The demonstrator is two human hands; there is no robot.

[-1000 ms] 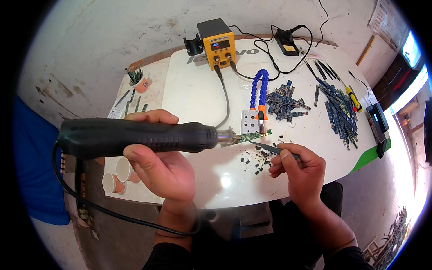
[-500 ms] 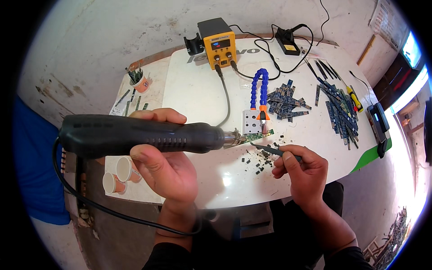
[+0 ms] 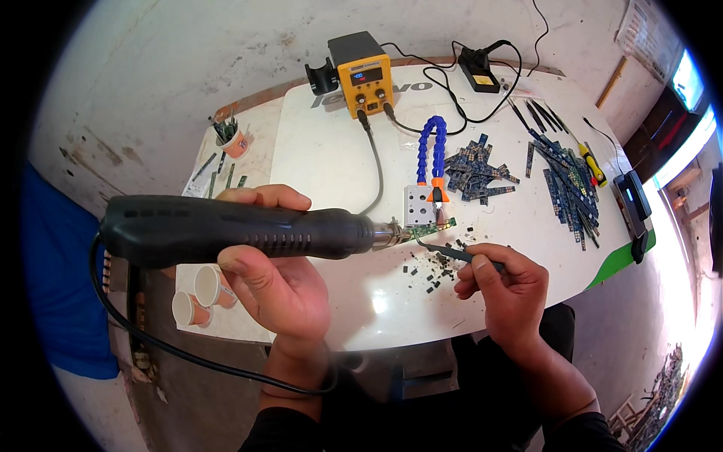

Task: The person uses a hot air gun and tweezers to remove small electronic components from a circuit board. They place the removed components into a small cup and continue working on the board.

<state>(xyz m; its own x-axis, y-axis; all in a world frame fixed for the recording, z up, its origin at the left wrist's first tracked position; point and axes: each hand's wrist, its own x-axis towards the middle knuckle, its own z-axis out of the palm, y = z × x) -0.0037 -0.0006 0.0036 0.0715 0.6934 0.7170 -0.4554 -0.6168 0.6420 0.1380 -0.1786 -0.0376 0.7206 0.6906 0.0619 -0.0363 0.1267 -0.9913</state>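
Observation:
A black hot air gun (image 3: 226, 228) lies across my left hand (image 3: 282, 290), its fingers wrapped round the barrel. The metal nozzle points right, against the near end of a narrow green circuit board (image 3: 433, 228). A clip on a blue jointed arm (image 3: 422, 154) grips that board beside a grey block (image 3: 419, 203) with holes. My right hand (image 3: 512, 290) pinches dark bent-tip tweezers (image 3: 459, 253), with the tip at the board close to the nozzle. Small black chips (image 3: 431, 271) lie scattered on the table below the board. The nozzle partly hides the board's left end.
A yellow soldering station (image 3: 367, 79) stands at the back, with a soldering iron stand (image 3: 480, 71) to its right. Dark circuit strips (image 3: 478, 172) are heaped at the right, near a yellow-handled tool (image 3: 593, 164). Paper cups (image 3: 213, 286) stand at left. The gun's cable (image 3: 188, 361) loops below.
Both hands, the hot air gun and the tweezers hold nearly the same place. The view has shifted slightly, and the items on the table appear a little further left.

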